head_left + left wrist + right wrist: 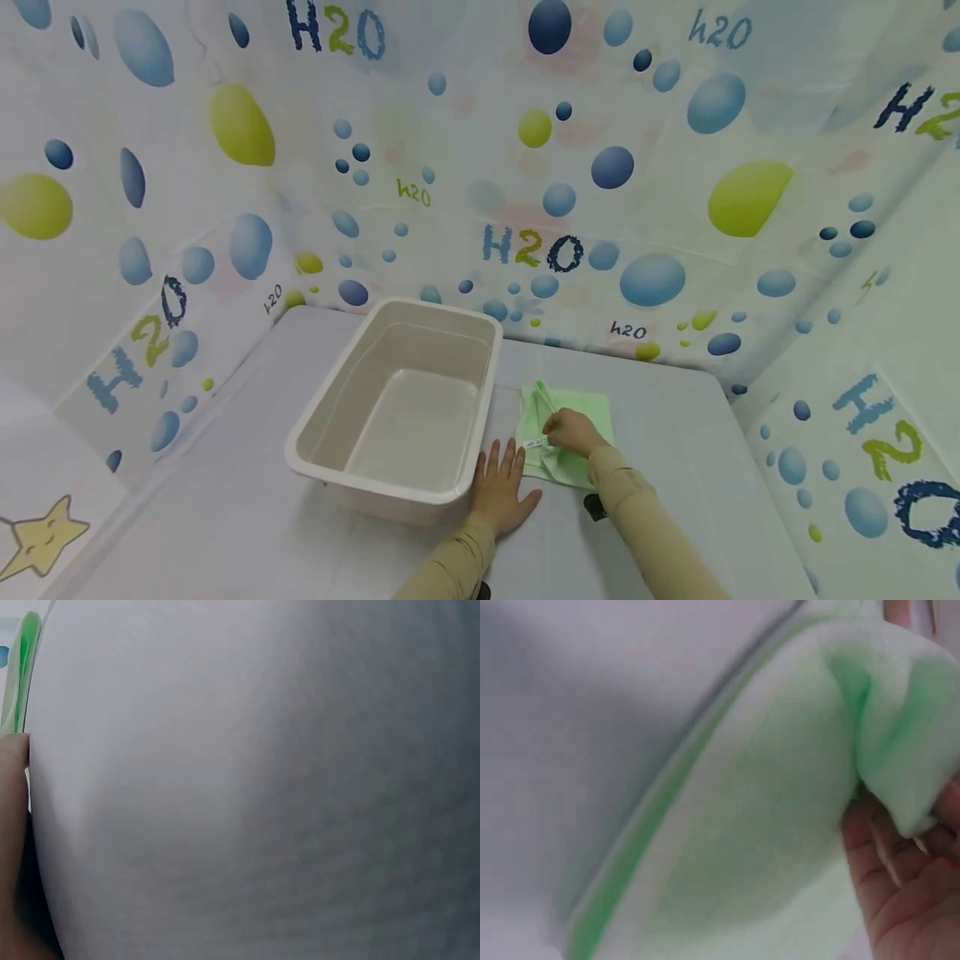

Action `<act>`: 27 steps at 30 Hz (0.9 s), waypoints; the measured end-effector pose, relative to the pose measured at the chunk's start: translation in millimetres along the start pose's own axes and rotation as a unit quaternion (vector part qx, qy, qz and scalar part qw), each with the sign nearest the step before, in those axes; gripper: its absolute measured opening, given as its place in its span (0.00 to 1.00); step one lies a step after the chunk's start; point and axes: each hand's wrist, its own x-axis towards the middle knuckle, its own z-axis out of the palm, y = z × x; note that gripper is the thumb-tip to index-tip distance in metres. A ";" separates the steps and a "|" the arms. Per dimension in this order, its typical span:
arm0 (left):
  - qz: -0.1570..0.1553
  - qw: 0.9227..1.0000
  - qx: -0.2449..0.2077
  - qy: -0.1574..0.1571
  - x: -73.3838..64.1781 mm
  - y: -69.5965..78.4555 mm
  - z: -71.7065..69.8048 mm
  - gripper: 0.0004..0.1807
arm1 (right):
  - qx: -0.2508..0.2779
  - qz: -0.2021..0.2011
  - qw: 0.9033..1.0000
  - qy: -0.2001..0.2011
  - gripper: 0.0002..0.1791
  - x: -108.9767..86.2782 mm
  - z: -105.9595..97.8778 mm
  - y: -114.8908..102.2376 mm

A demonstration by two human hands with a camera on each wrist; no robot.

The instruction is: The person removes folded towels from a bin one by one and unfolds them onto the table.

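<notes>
A light green towel (595,406) lies folded on the table to the right of the basin. My right hand (573,432) pinches part of it, and a small white tag (533,443) shows beside the fingertips. Close up in the right wrist view, the towel (742,802) bunches and rises in a fold at the fingers of my right hand (915,877). My left hand (499,490) rests flat on the table, fingers spread, between the basin and the towel. A strip of green towel (27,656) appears at the left wrist view's edge, above part of my left hand (10,795).
A beige plastic basin (397,492) stands left of my left hand, close to its fingers. The white-covered table (660,417) meets patterned walls (450,142) at the back and sides. Dark objects (595,507) sit at both wrists.
</notes>
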 end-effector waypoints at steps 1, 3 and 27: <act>0.002 1.000 0.001 0.010 -0.6 -0.2 2.2 0.38 | -0.006 -0.005 1.000 -0.015 0.12 -0.8 -1.8 2.4; 0.005 1.000 0.001 0.026 -2.7 0.2 5.6 0.38 | -0.016 -0.007 0.999 -0.038 0.17 -3.0 -4.5 9.1; -0.008 1.000 0.026 0.004 0.4 -0.8 9.7 0.40 | 0.013 0.099 0.995 -0.008 0.28 -81.3 -32.7 141.0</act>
